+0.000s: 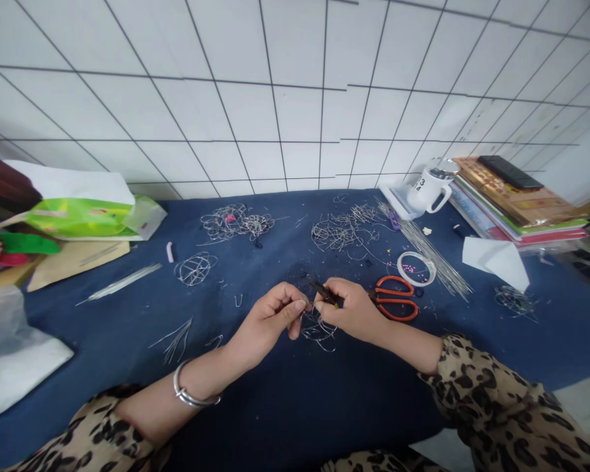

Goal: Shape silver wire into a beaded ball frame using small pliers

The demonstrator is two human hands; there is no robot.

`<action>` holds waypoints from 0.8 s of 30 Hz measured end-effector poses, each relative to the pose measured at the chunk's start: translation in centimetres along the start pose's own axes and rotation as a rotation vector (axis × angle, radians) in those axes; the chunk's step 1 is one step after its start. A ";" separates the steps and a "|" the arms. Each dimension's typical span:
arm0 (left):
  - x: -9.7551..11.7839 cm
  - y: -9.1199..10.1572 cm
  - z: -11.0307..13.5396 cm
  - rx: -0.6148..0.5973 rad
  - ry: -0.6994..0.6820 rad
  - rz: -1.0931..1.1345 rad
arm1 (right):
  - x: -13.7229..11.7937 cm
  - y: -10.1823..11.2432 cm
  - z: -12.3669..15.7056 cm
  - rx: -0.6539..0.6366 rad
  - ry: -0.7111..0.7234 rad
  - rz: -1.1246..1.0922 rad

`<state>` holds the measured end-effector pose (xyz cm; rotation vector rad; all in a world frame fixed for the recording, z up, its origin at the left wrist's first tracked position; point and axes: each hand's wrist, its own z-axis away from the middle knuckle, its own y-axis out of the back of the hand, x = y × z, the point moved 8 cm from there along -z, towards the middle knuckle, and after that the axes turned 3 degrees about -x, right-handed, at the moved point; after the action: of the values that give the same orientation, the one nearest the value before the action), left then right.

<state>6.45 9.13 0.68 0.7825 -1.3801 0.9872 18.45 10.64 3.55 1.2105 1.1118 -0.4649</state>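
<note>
Between my two hands, low over the blue cloth, is a bent wire piece (pixel 319 331) made of thin silvery loops. My left hand (pixel 278 311) pinches its upper left side between thumb and fingertips. In my right hand (pixel 351 308) is a pair of dark-jawed pliers (pixel 319 286), tips pointing up and to the left; most of the handles are hidden in the palm. The right fingertips are also close to the wire, and whether they touch it I cannot tell. Orange-handled scissors (pixel 397 308) lie just right of my right hand, their blades partly hidden behind it.
Tangled wire heaps (pixel 344 229) and a wire ball (pixel 195 269) lie on the blue cloth (pixel 255 406). Straight wires (pixel 435 259) and a white ring dish (pixel 416 269) with pink beads are at right. A white mug (pixel 430 190) and stacked books (pixel 526 203) stand behind; a green package (pixel 88 216) is left.
</note>
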 end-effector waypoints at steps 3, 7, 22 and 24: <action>0.1 0.2 0.0 0.028 -0.011 -0.030 | 0.0 0.0 0.0 0.005 -0.005 0.009; 0.1 0.4 0.0 0.035 -0.022 -0.075 | 0.1 0.0 0.0 0.013 -0.015 0.020; 1.5 -0.1 0.3 -0.053 -0.234 -0.398 | 0.3 0.0 0.1 0.052 -0.015 0.072; 2.0 -0.2 0.3 -0.080 -0.291 -0.467 | 0.3 0.1 0.2 0.043 -0.026 0.074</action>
<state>6.40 8.95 2.72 1.1564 -1.3820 0.4637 18.74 10.63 3.33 1.2758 1.0355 -0.4485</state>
